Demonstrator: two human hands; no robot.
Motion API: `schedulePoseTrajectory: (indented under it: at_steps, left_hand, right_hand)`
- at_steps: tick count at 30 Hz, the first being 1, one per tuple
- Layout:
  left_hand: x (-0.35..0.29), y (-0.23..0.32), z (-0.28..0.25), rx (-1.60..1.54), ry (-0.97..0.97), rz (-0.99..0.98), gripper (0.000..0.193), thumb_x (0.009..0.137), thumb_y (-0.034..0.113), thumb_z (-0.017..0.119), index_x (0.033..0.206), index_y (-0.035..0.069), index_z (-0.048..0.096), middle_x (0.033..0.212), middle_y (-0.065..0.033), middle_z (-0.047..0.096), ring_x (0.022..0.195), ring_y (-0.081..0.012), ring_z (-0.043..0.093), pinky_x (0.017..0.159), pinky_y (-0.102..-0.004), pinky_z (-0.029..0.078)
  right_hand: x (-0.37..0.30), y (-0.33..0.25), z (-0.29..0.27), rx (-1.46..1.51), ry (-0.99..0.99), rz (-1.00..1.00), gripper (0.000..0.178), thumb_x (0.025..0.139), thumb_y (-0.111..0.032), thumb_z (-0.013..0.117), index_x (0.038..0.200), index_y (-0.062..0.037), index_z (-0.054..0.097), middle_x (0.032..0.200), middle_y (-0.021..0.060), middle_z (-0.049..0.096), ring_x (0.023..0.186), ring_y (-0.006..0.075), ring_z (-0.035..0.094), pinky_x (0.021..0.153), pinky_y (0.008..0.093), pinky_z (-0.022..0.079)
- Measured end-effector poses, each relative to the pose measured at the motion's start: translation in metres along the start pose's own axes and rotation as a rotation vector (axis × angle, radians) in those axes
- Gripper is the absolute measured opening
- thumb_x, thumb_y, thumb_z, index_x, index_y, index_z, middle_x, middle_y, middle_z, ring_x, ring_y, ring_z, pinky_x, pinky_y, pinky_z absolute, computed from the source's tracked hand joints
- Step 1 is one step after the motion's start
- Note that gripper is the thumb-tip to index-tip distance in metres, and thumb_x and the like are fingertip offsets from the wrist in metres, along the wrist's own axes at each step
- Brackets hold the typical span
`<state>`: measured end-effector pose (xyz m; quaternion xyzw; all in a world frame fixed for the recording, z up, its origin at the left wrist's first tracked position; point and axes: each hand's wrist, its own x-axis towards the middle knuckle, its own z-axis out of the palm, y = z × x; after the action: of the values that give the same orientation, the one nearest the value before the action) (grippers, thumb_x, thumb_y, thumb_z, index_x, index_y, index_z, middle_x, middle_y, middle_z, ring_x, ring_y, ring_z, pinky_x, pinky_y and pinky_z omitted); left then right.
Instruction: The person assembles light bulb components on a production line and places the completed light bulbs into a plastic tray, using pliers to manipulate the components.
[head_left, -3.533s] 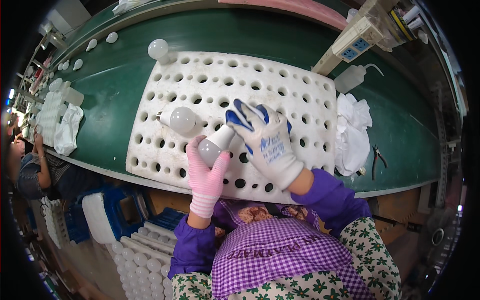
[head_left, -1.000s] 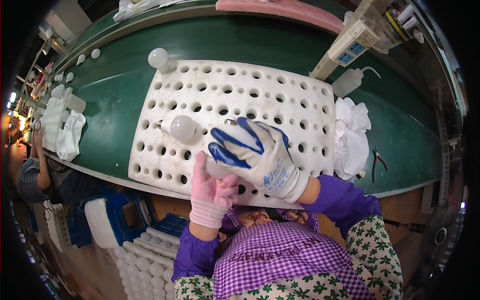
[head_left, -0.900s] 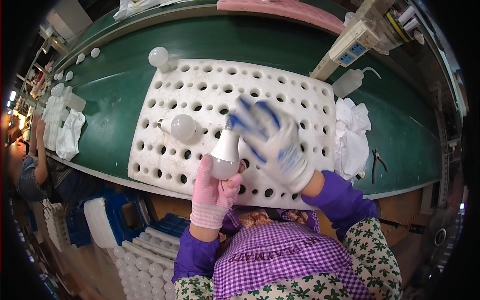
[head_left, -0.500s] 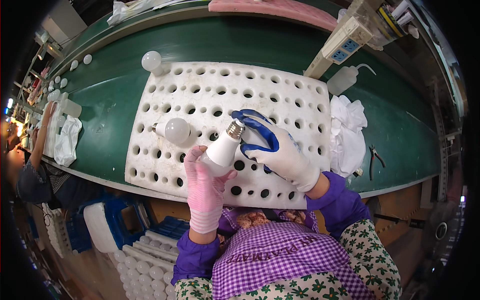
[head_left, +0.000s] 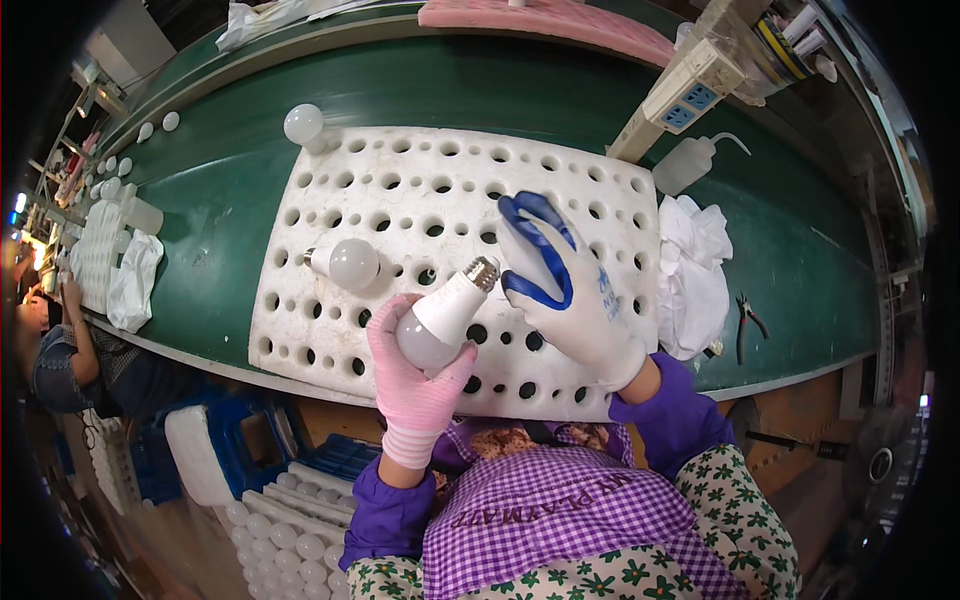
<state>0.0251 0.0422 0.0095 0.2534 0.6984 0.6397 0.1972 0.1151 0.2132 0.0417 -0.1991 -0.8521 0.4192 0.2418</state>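
Note:
My left hand (head_left: 412, 385), in a pink striped glove, is wrapped round the frosted globe of a light bulb (head_left: 452, 308). The bulb tilts, its metal screw base pointing up and to the right. Just right of that base is my right hand (head_left: 575, 290), in a white glove with blue-coated fingers; it is spread and holds nothing. Both hands are above a white foam board (head_left: 470, 215) full of round holes. A second light bulb (head_left: 353, 263) lies on its side on the board, left of my hands. Another bulb (head_left: 304, 126) is at the board's far left corner.
White cloth (head_left: 692, 265) and pliers (head_left: 750, 325) lie right of the board on the green table (head_left: 810, 230). Behind them are a squeeze bottle (head_left: 686, 163) and a socket post (head_left: 685, 100). Trays of bulbs (head_left: 285, 550) sit below the table's edge. A co-worker (head_left: 85, 350) is at far left.
My right hand has moved off the bulb's screw base, up and to the right, its fingers spreading. The bulb in my left hand has tipped further to the right.

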Motion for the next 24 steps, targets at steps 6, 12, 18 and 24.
schedulePoseTrajectory:
  at_steps: [6,12,18,24]
  left_hand:
    - [0.002,-0.01,0.003,0.237,0.051,0.214,0.077,0.067,0.002,0.08,0.131,0.004,0.036,0.124,-0.015,0.05,0.11,-0.0251,0.056,0.091,-0.0358,0.048]
    - [0.006,-0.019,0.005,0.264,0.021,0.173,0.076,0.069,0.006,0.08,0.131,0.005,0.037,0.122,-0.0156,0.05,0.104,-0.0254,0.058,0.089,-0.036,0.049]
    - [0.014,-0.022,0.007,0.106,-0.023,-0.011,0.074,0.07,0.011,0.08,0.131,0.003,0.038,0.118,-0.0154,0.051,0.101,-0.0227,0.057,0.086,-0.034,0.05]
    - [0.015,-0.015,-0.001,-0.167,-0.039,-0.21,0.058,0.082,0.02,0.071,0.129,0.005,0.041,0.114,-0.0107,0.054,0.094,-0.0166,0.057,0.077,-0.0285,0.051]
  right_hand:
    - [-0.007,-0.015,-0.003,-0.558,0.047,-0.198,0.048,0.08,-0.018,0.063,0.128,-0.0224,0.06,0.143,0.0134,0.045,0.119,0.0331,0.049,0.097,0.0427,0.04]
    - [-0.016,-0.02,0.012,-0.776,0.036,-0.265,0.046,0.082,-0.015,0.059,0.127,-0.0262,0.062,0.142,0.0145,0.046,0.111,0.0348,0.051,0.093,0.0445,0.041]
    - [-0.019,-0.018,0.015,-0.749,-0.049,-0.206,0.056,0.079,-0.019,0.061,0.135,-0.0229,0.053,0.147,0.0141,0.04,0.119,0.0358,0.046,0.095,0.047,0.039]
    - [0.0,0.035,0.004,-0.787,0.123,-0.195,0.051,0.083,-0.023,0.064,0.133,-0.0181,0.055,0.136,0.0129,0.05,0.119,0.0339,0.047,0.097,0.0451,0.037]
